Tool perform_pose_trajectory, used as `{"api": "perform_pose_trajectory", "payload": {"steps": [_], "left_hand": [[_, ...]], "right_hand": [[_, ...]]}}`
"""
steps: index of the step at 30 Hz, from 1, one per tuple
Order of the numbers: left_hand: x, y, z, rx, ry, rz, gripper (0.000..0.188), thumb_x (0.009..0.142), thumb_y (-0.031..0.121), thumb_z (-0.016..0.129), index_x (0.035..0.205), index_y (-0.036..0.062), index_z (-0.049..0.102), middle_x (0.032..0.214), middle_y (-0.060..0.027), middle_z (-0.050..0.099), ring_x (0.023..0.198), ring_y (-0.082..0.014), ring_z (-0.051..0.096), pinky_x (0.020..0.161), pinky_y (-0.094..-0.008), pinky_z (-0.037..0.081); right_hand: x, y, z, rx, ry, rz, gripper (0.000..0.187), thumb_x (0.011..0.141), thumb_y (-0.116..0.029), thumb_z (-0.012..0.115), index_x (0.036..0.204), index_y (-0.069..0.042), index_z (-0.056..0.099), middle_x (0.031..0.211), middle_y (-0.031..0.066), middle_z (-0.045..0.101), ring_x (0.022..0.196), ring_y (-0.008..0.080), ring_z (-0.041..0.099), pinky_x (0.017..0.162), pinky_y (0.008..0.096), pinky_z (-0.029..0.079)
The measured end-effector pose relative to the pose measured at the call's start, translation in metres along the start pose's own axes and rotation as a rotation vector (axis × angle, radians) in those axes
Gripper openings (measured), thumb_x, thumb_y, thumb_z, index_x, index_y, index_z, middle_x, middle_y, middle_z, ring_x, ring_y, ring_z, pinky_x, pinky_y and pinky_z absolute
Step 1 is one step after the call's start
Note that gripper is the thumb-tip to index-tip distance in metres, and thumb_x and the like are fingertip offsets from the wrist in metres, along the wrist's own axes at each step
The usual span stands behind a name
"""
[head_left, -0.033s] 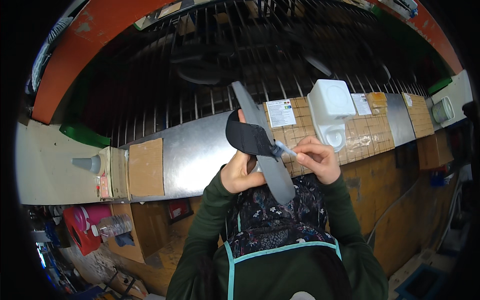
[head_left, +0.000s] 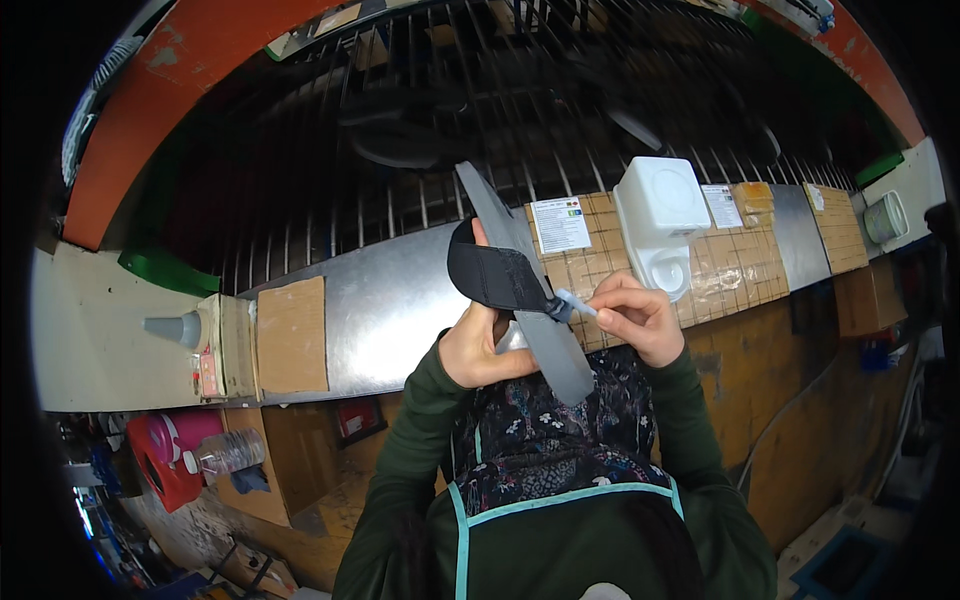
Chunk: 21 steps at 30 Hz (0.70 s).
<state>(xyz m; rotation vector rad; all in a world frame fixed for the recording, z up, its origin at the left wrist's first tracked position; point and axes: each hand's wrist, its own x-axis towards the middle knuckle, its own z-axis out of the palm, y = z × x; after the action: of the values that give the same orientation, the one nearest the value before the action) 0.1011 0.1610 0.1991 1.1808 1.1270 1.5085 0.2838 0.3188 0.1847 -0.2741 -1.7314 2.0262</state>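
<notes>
My left hand (head_left: 478, 348) holds up a long flat grey strip (head_left: 553, 345) that slants from upper left to lower right. A black fabric piece (head_left: 488, 275) curves around the strip's middle, with my thumb behind it. My right hand (head_left: 642, 320) pinches a small pale-tipped applicator (head_left: 577, 301). Its tip touches the spot where the black piece meets the grey strip. Both hands are raised in front of my chest, above the bench edge.
A metal-topped bench (head_left: 390, 300) runs across, carrying a cardboard square (head_left: 292, 335), a grey cone nozzle (head_left: 170, 328), a white plastic container (head_left: 660, 215), a paper label (head_left: 560, 225) and a white tub (head_left: 885, 215). Behind is a metal-bar rack (head_left: 400, 150). A red jug (head_left: 165, 460) and a bottle (head_left: 225, 452) sit lower left.
</notes>
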Motion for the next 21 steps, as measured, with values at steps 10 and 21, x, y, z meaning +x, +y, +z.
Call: {"api": "perform_pose_trajectory", "payload": {"steps": [10, 21], "left_hand": [[0.021, -0.002, -0.002, 0.706, 0.291, 0.170, 0.143, 0.052, 0.014, 0.091, 0.150, -0.0004, -0.012, 0.096, -0.0108, 0.064, 0.087, -0.0224, 0.066, 0.084, -0.0324, 0.052], [0.020, -0.015, -0.008, 0.812, 0.287, 0.134, 0.155, 0.034, 0.030, 0.097, 0.147, -0.0120, 0.000, 0.147, -0.0424, 0.016, 0.139, -0.0485, 0.025, 0.110, -0.0438, 0.034]], "right_hand": [[-0.019, -0.007, 0.000, -0.173, 0.144, 0.052, 0.018, 0.088, -0.007, 0.068, 0.103, 0.002, 0.071, 0.093, 0.0040, 0.056, 0.082, 0.0105, 0.055, 0.070, 0.0228, 0.045], [-0.022, -0.038, -0.001, -0.651, 0.208, -0.020, 0.015, 0.082, -0.008, 0.073, 0.097, -0.005, 0.075, 0.087, 0.0023, 0.056, 0.066, 0.0079, 0.052, 0.063, 0.0236, 0.041]]}}
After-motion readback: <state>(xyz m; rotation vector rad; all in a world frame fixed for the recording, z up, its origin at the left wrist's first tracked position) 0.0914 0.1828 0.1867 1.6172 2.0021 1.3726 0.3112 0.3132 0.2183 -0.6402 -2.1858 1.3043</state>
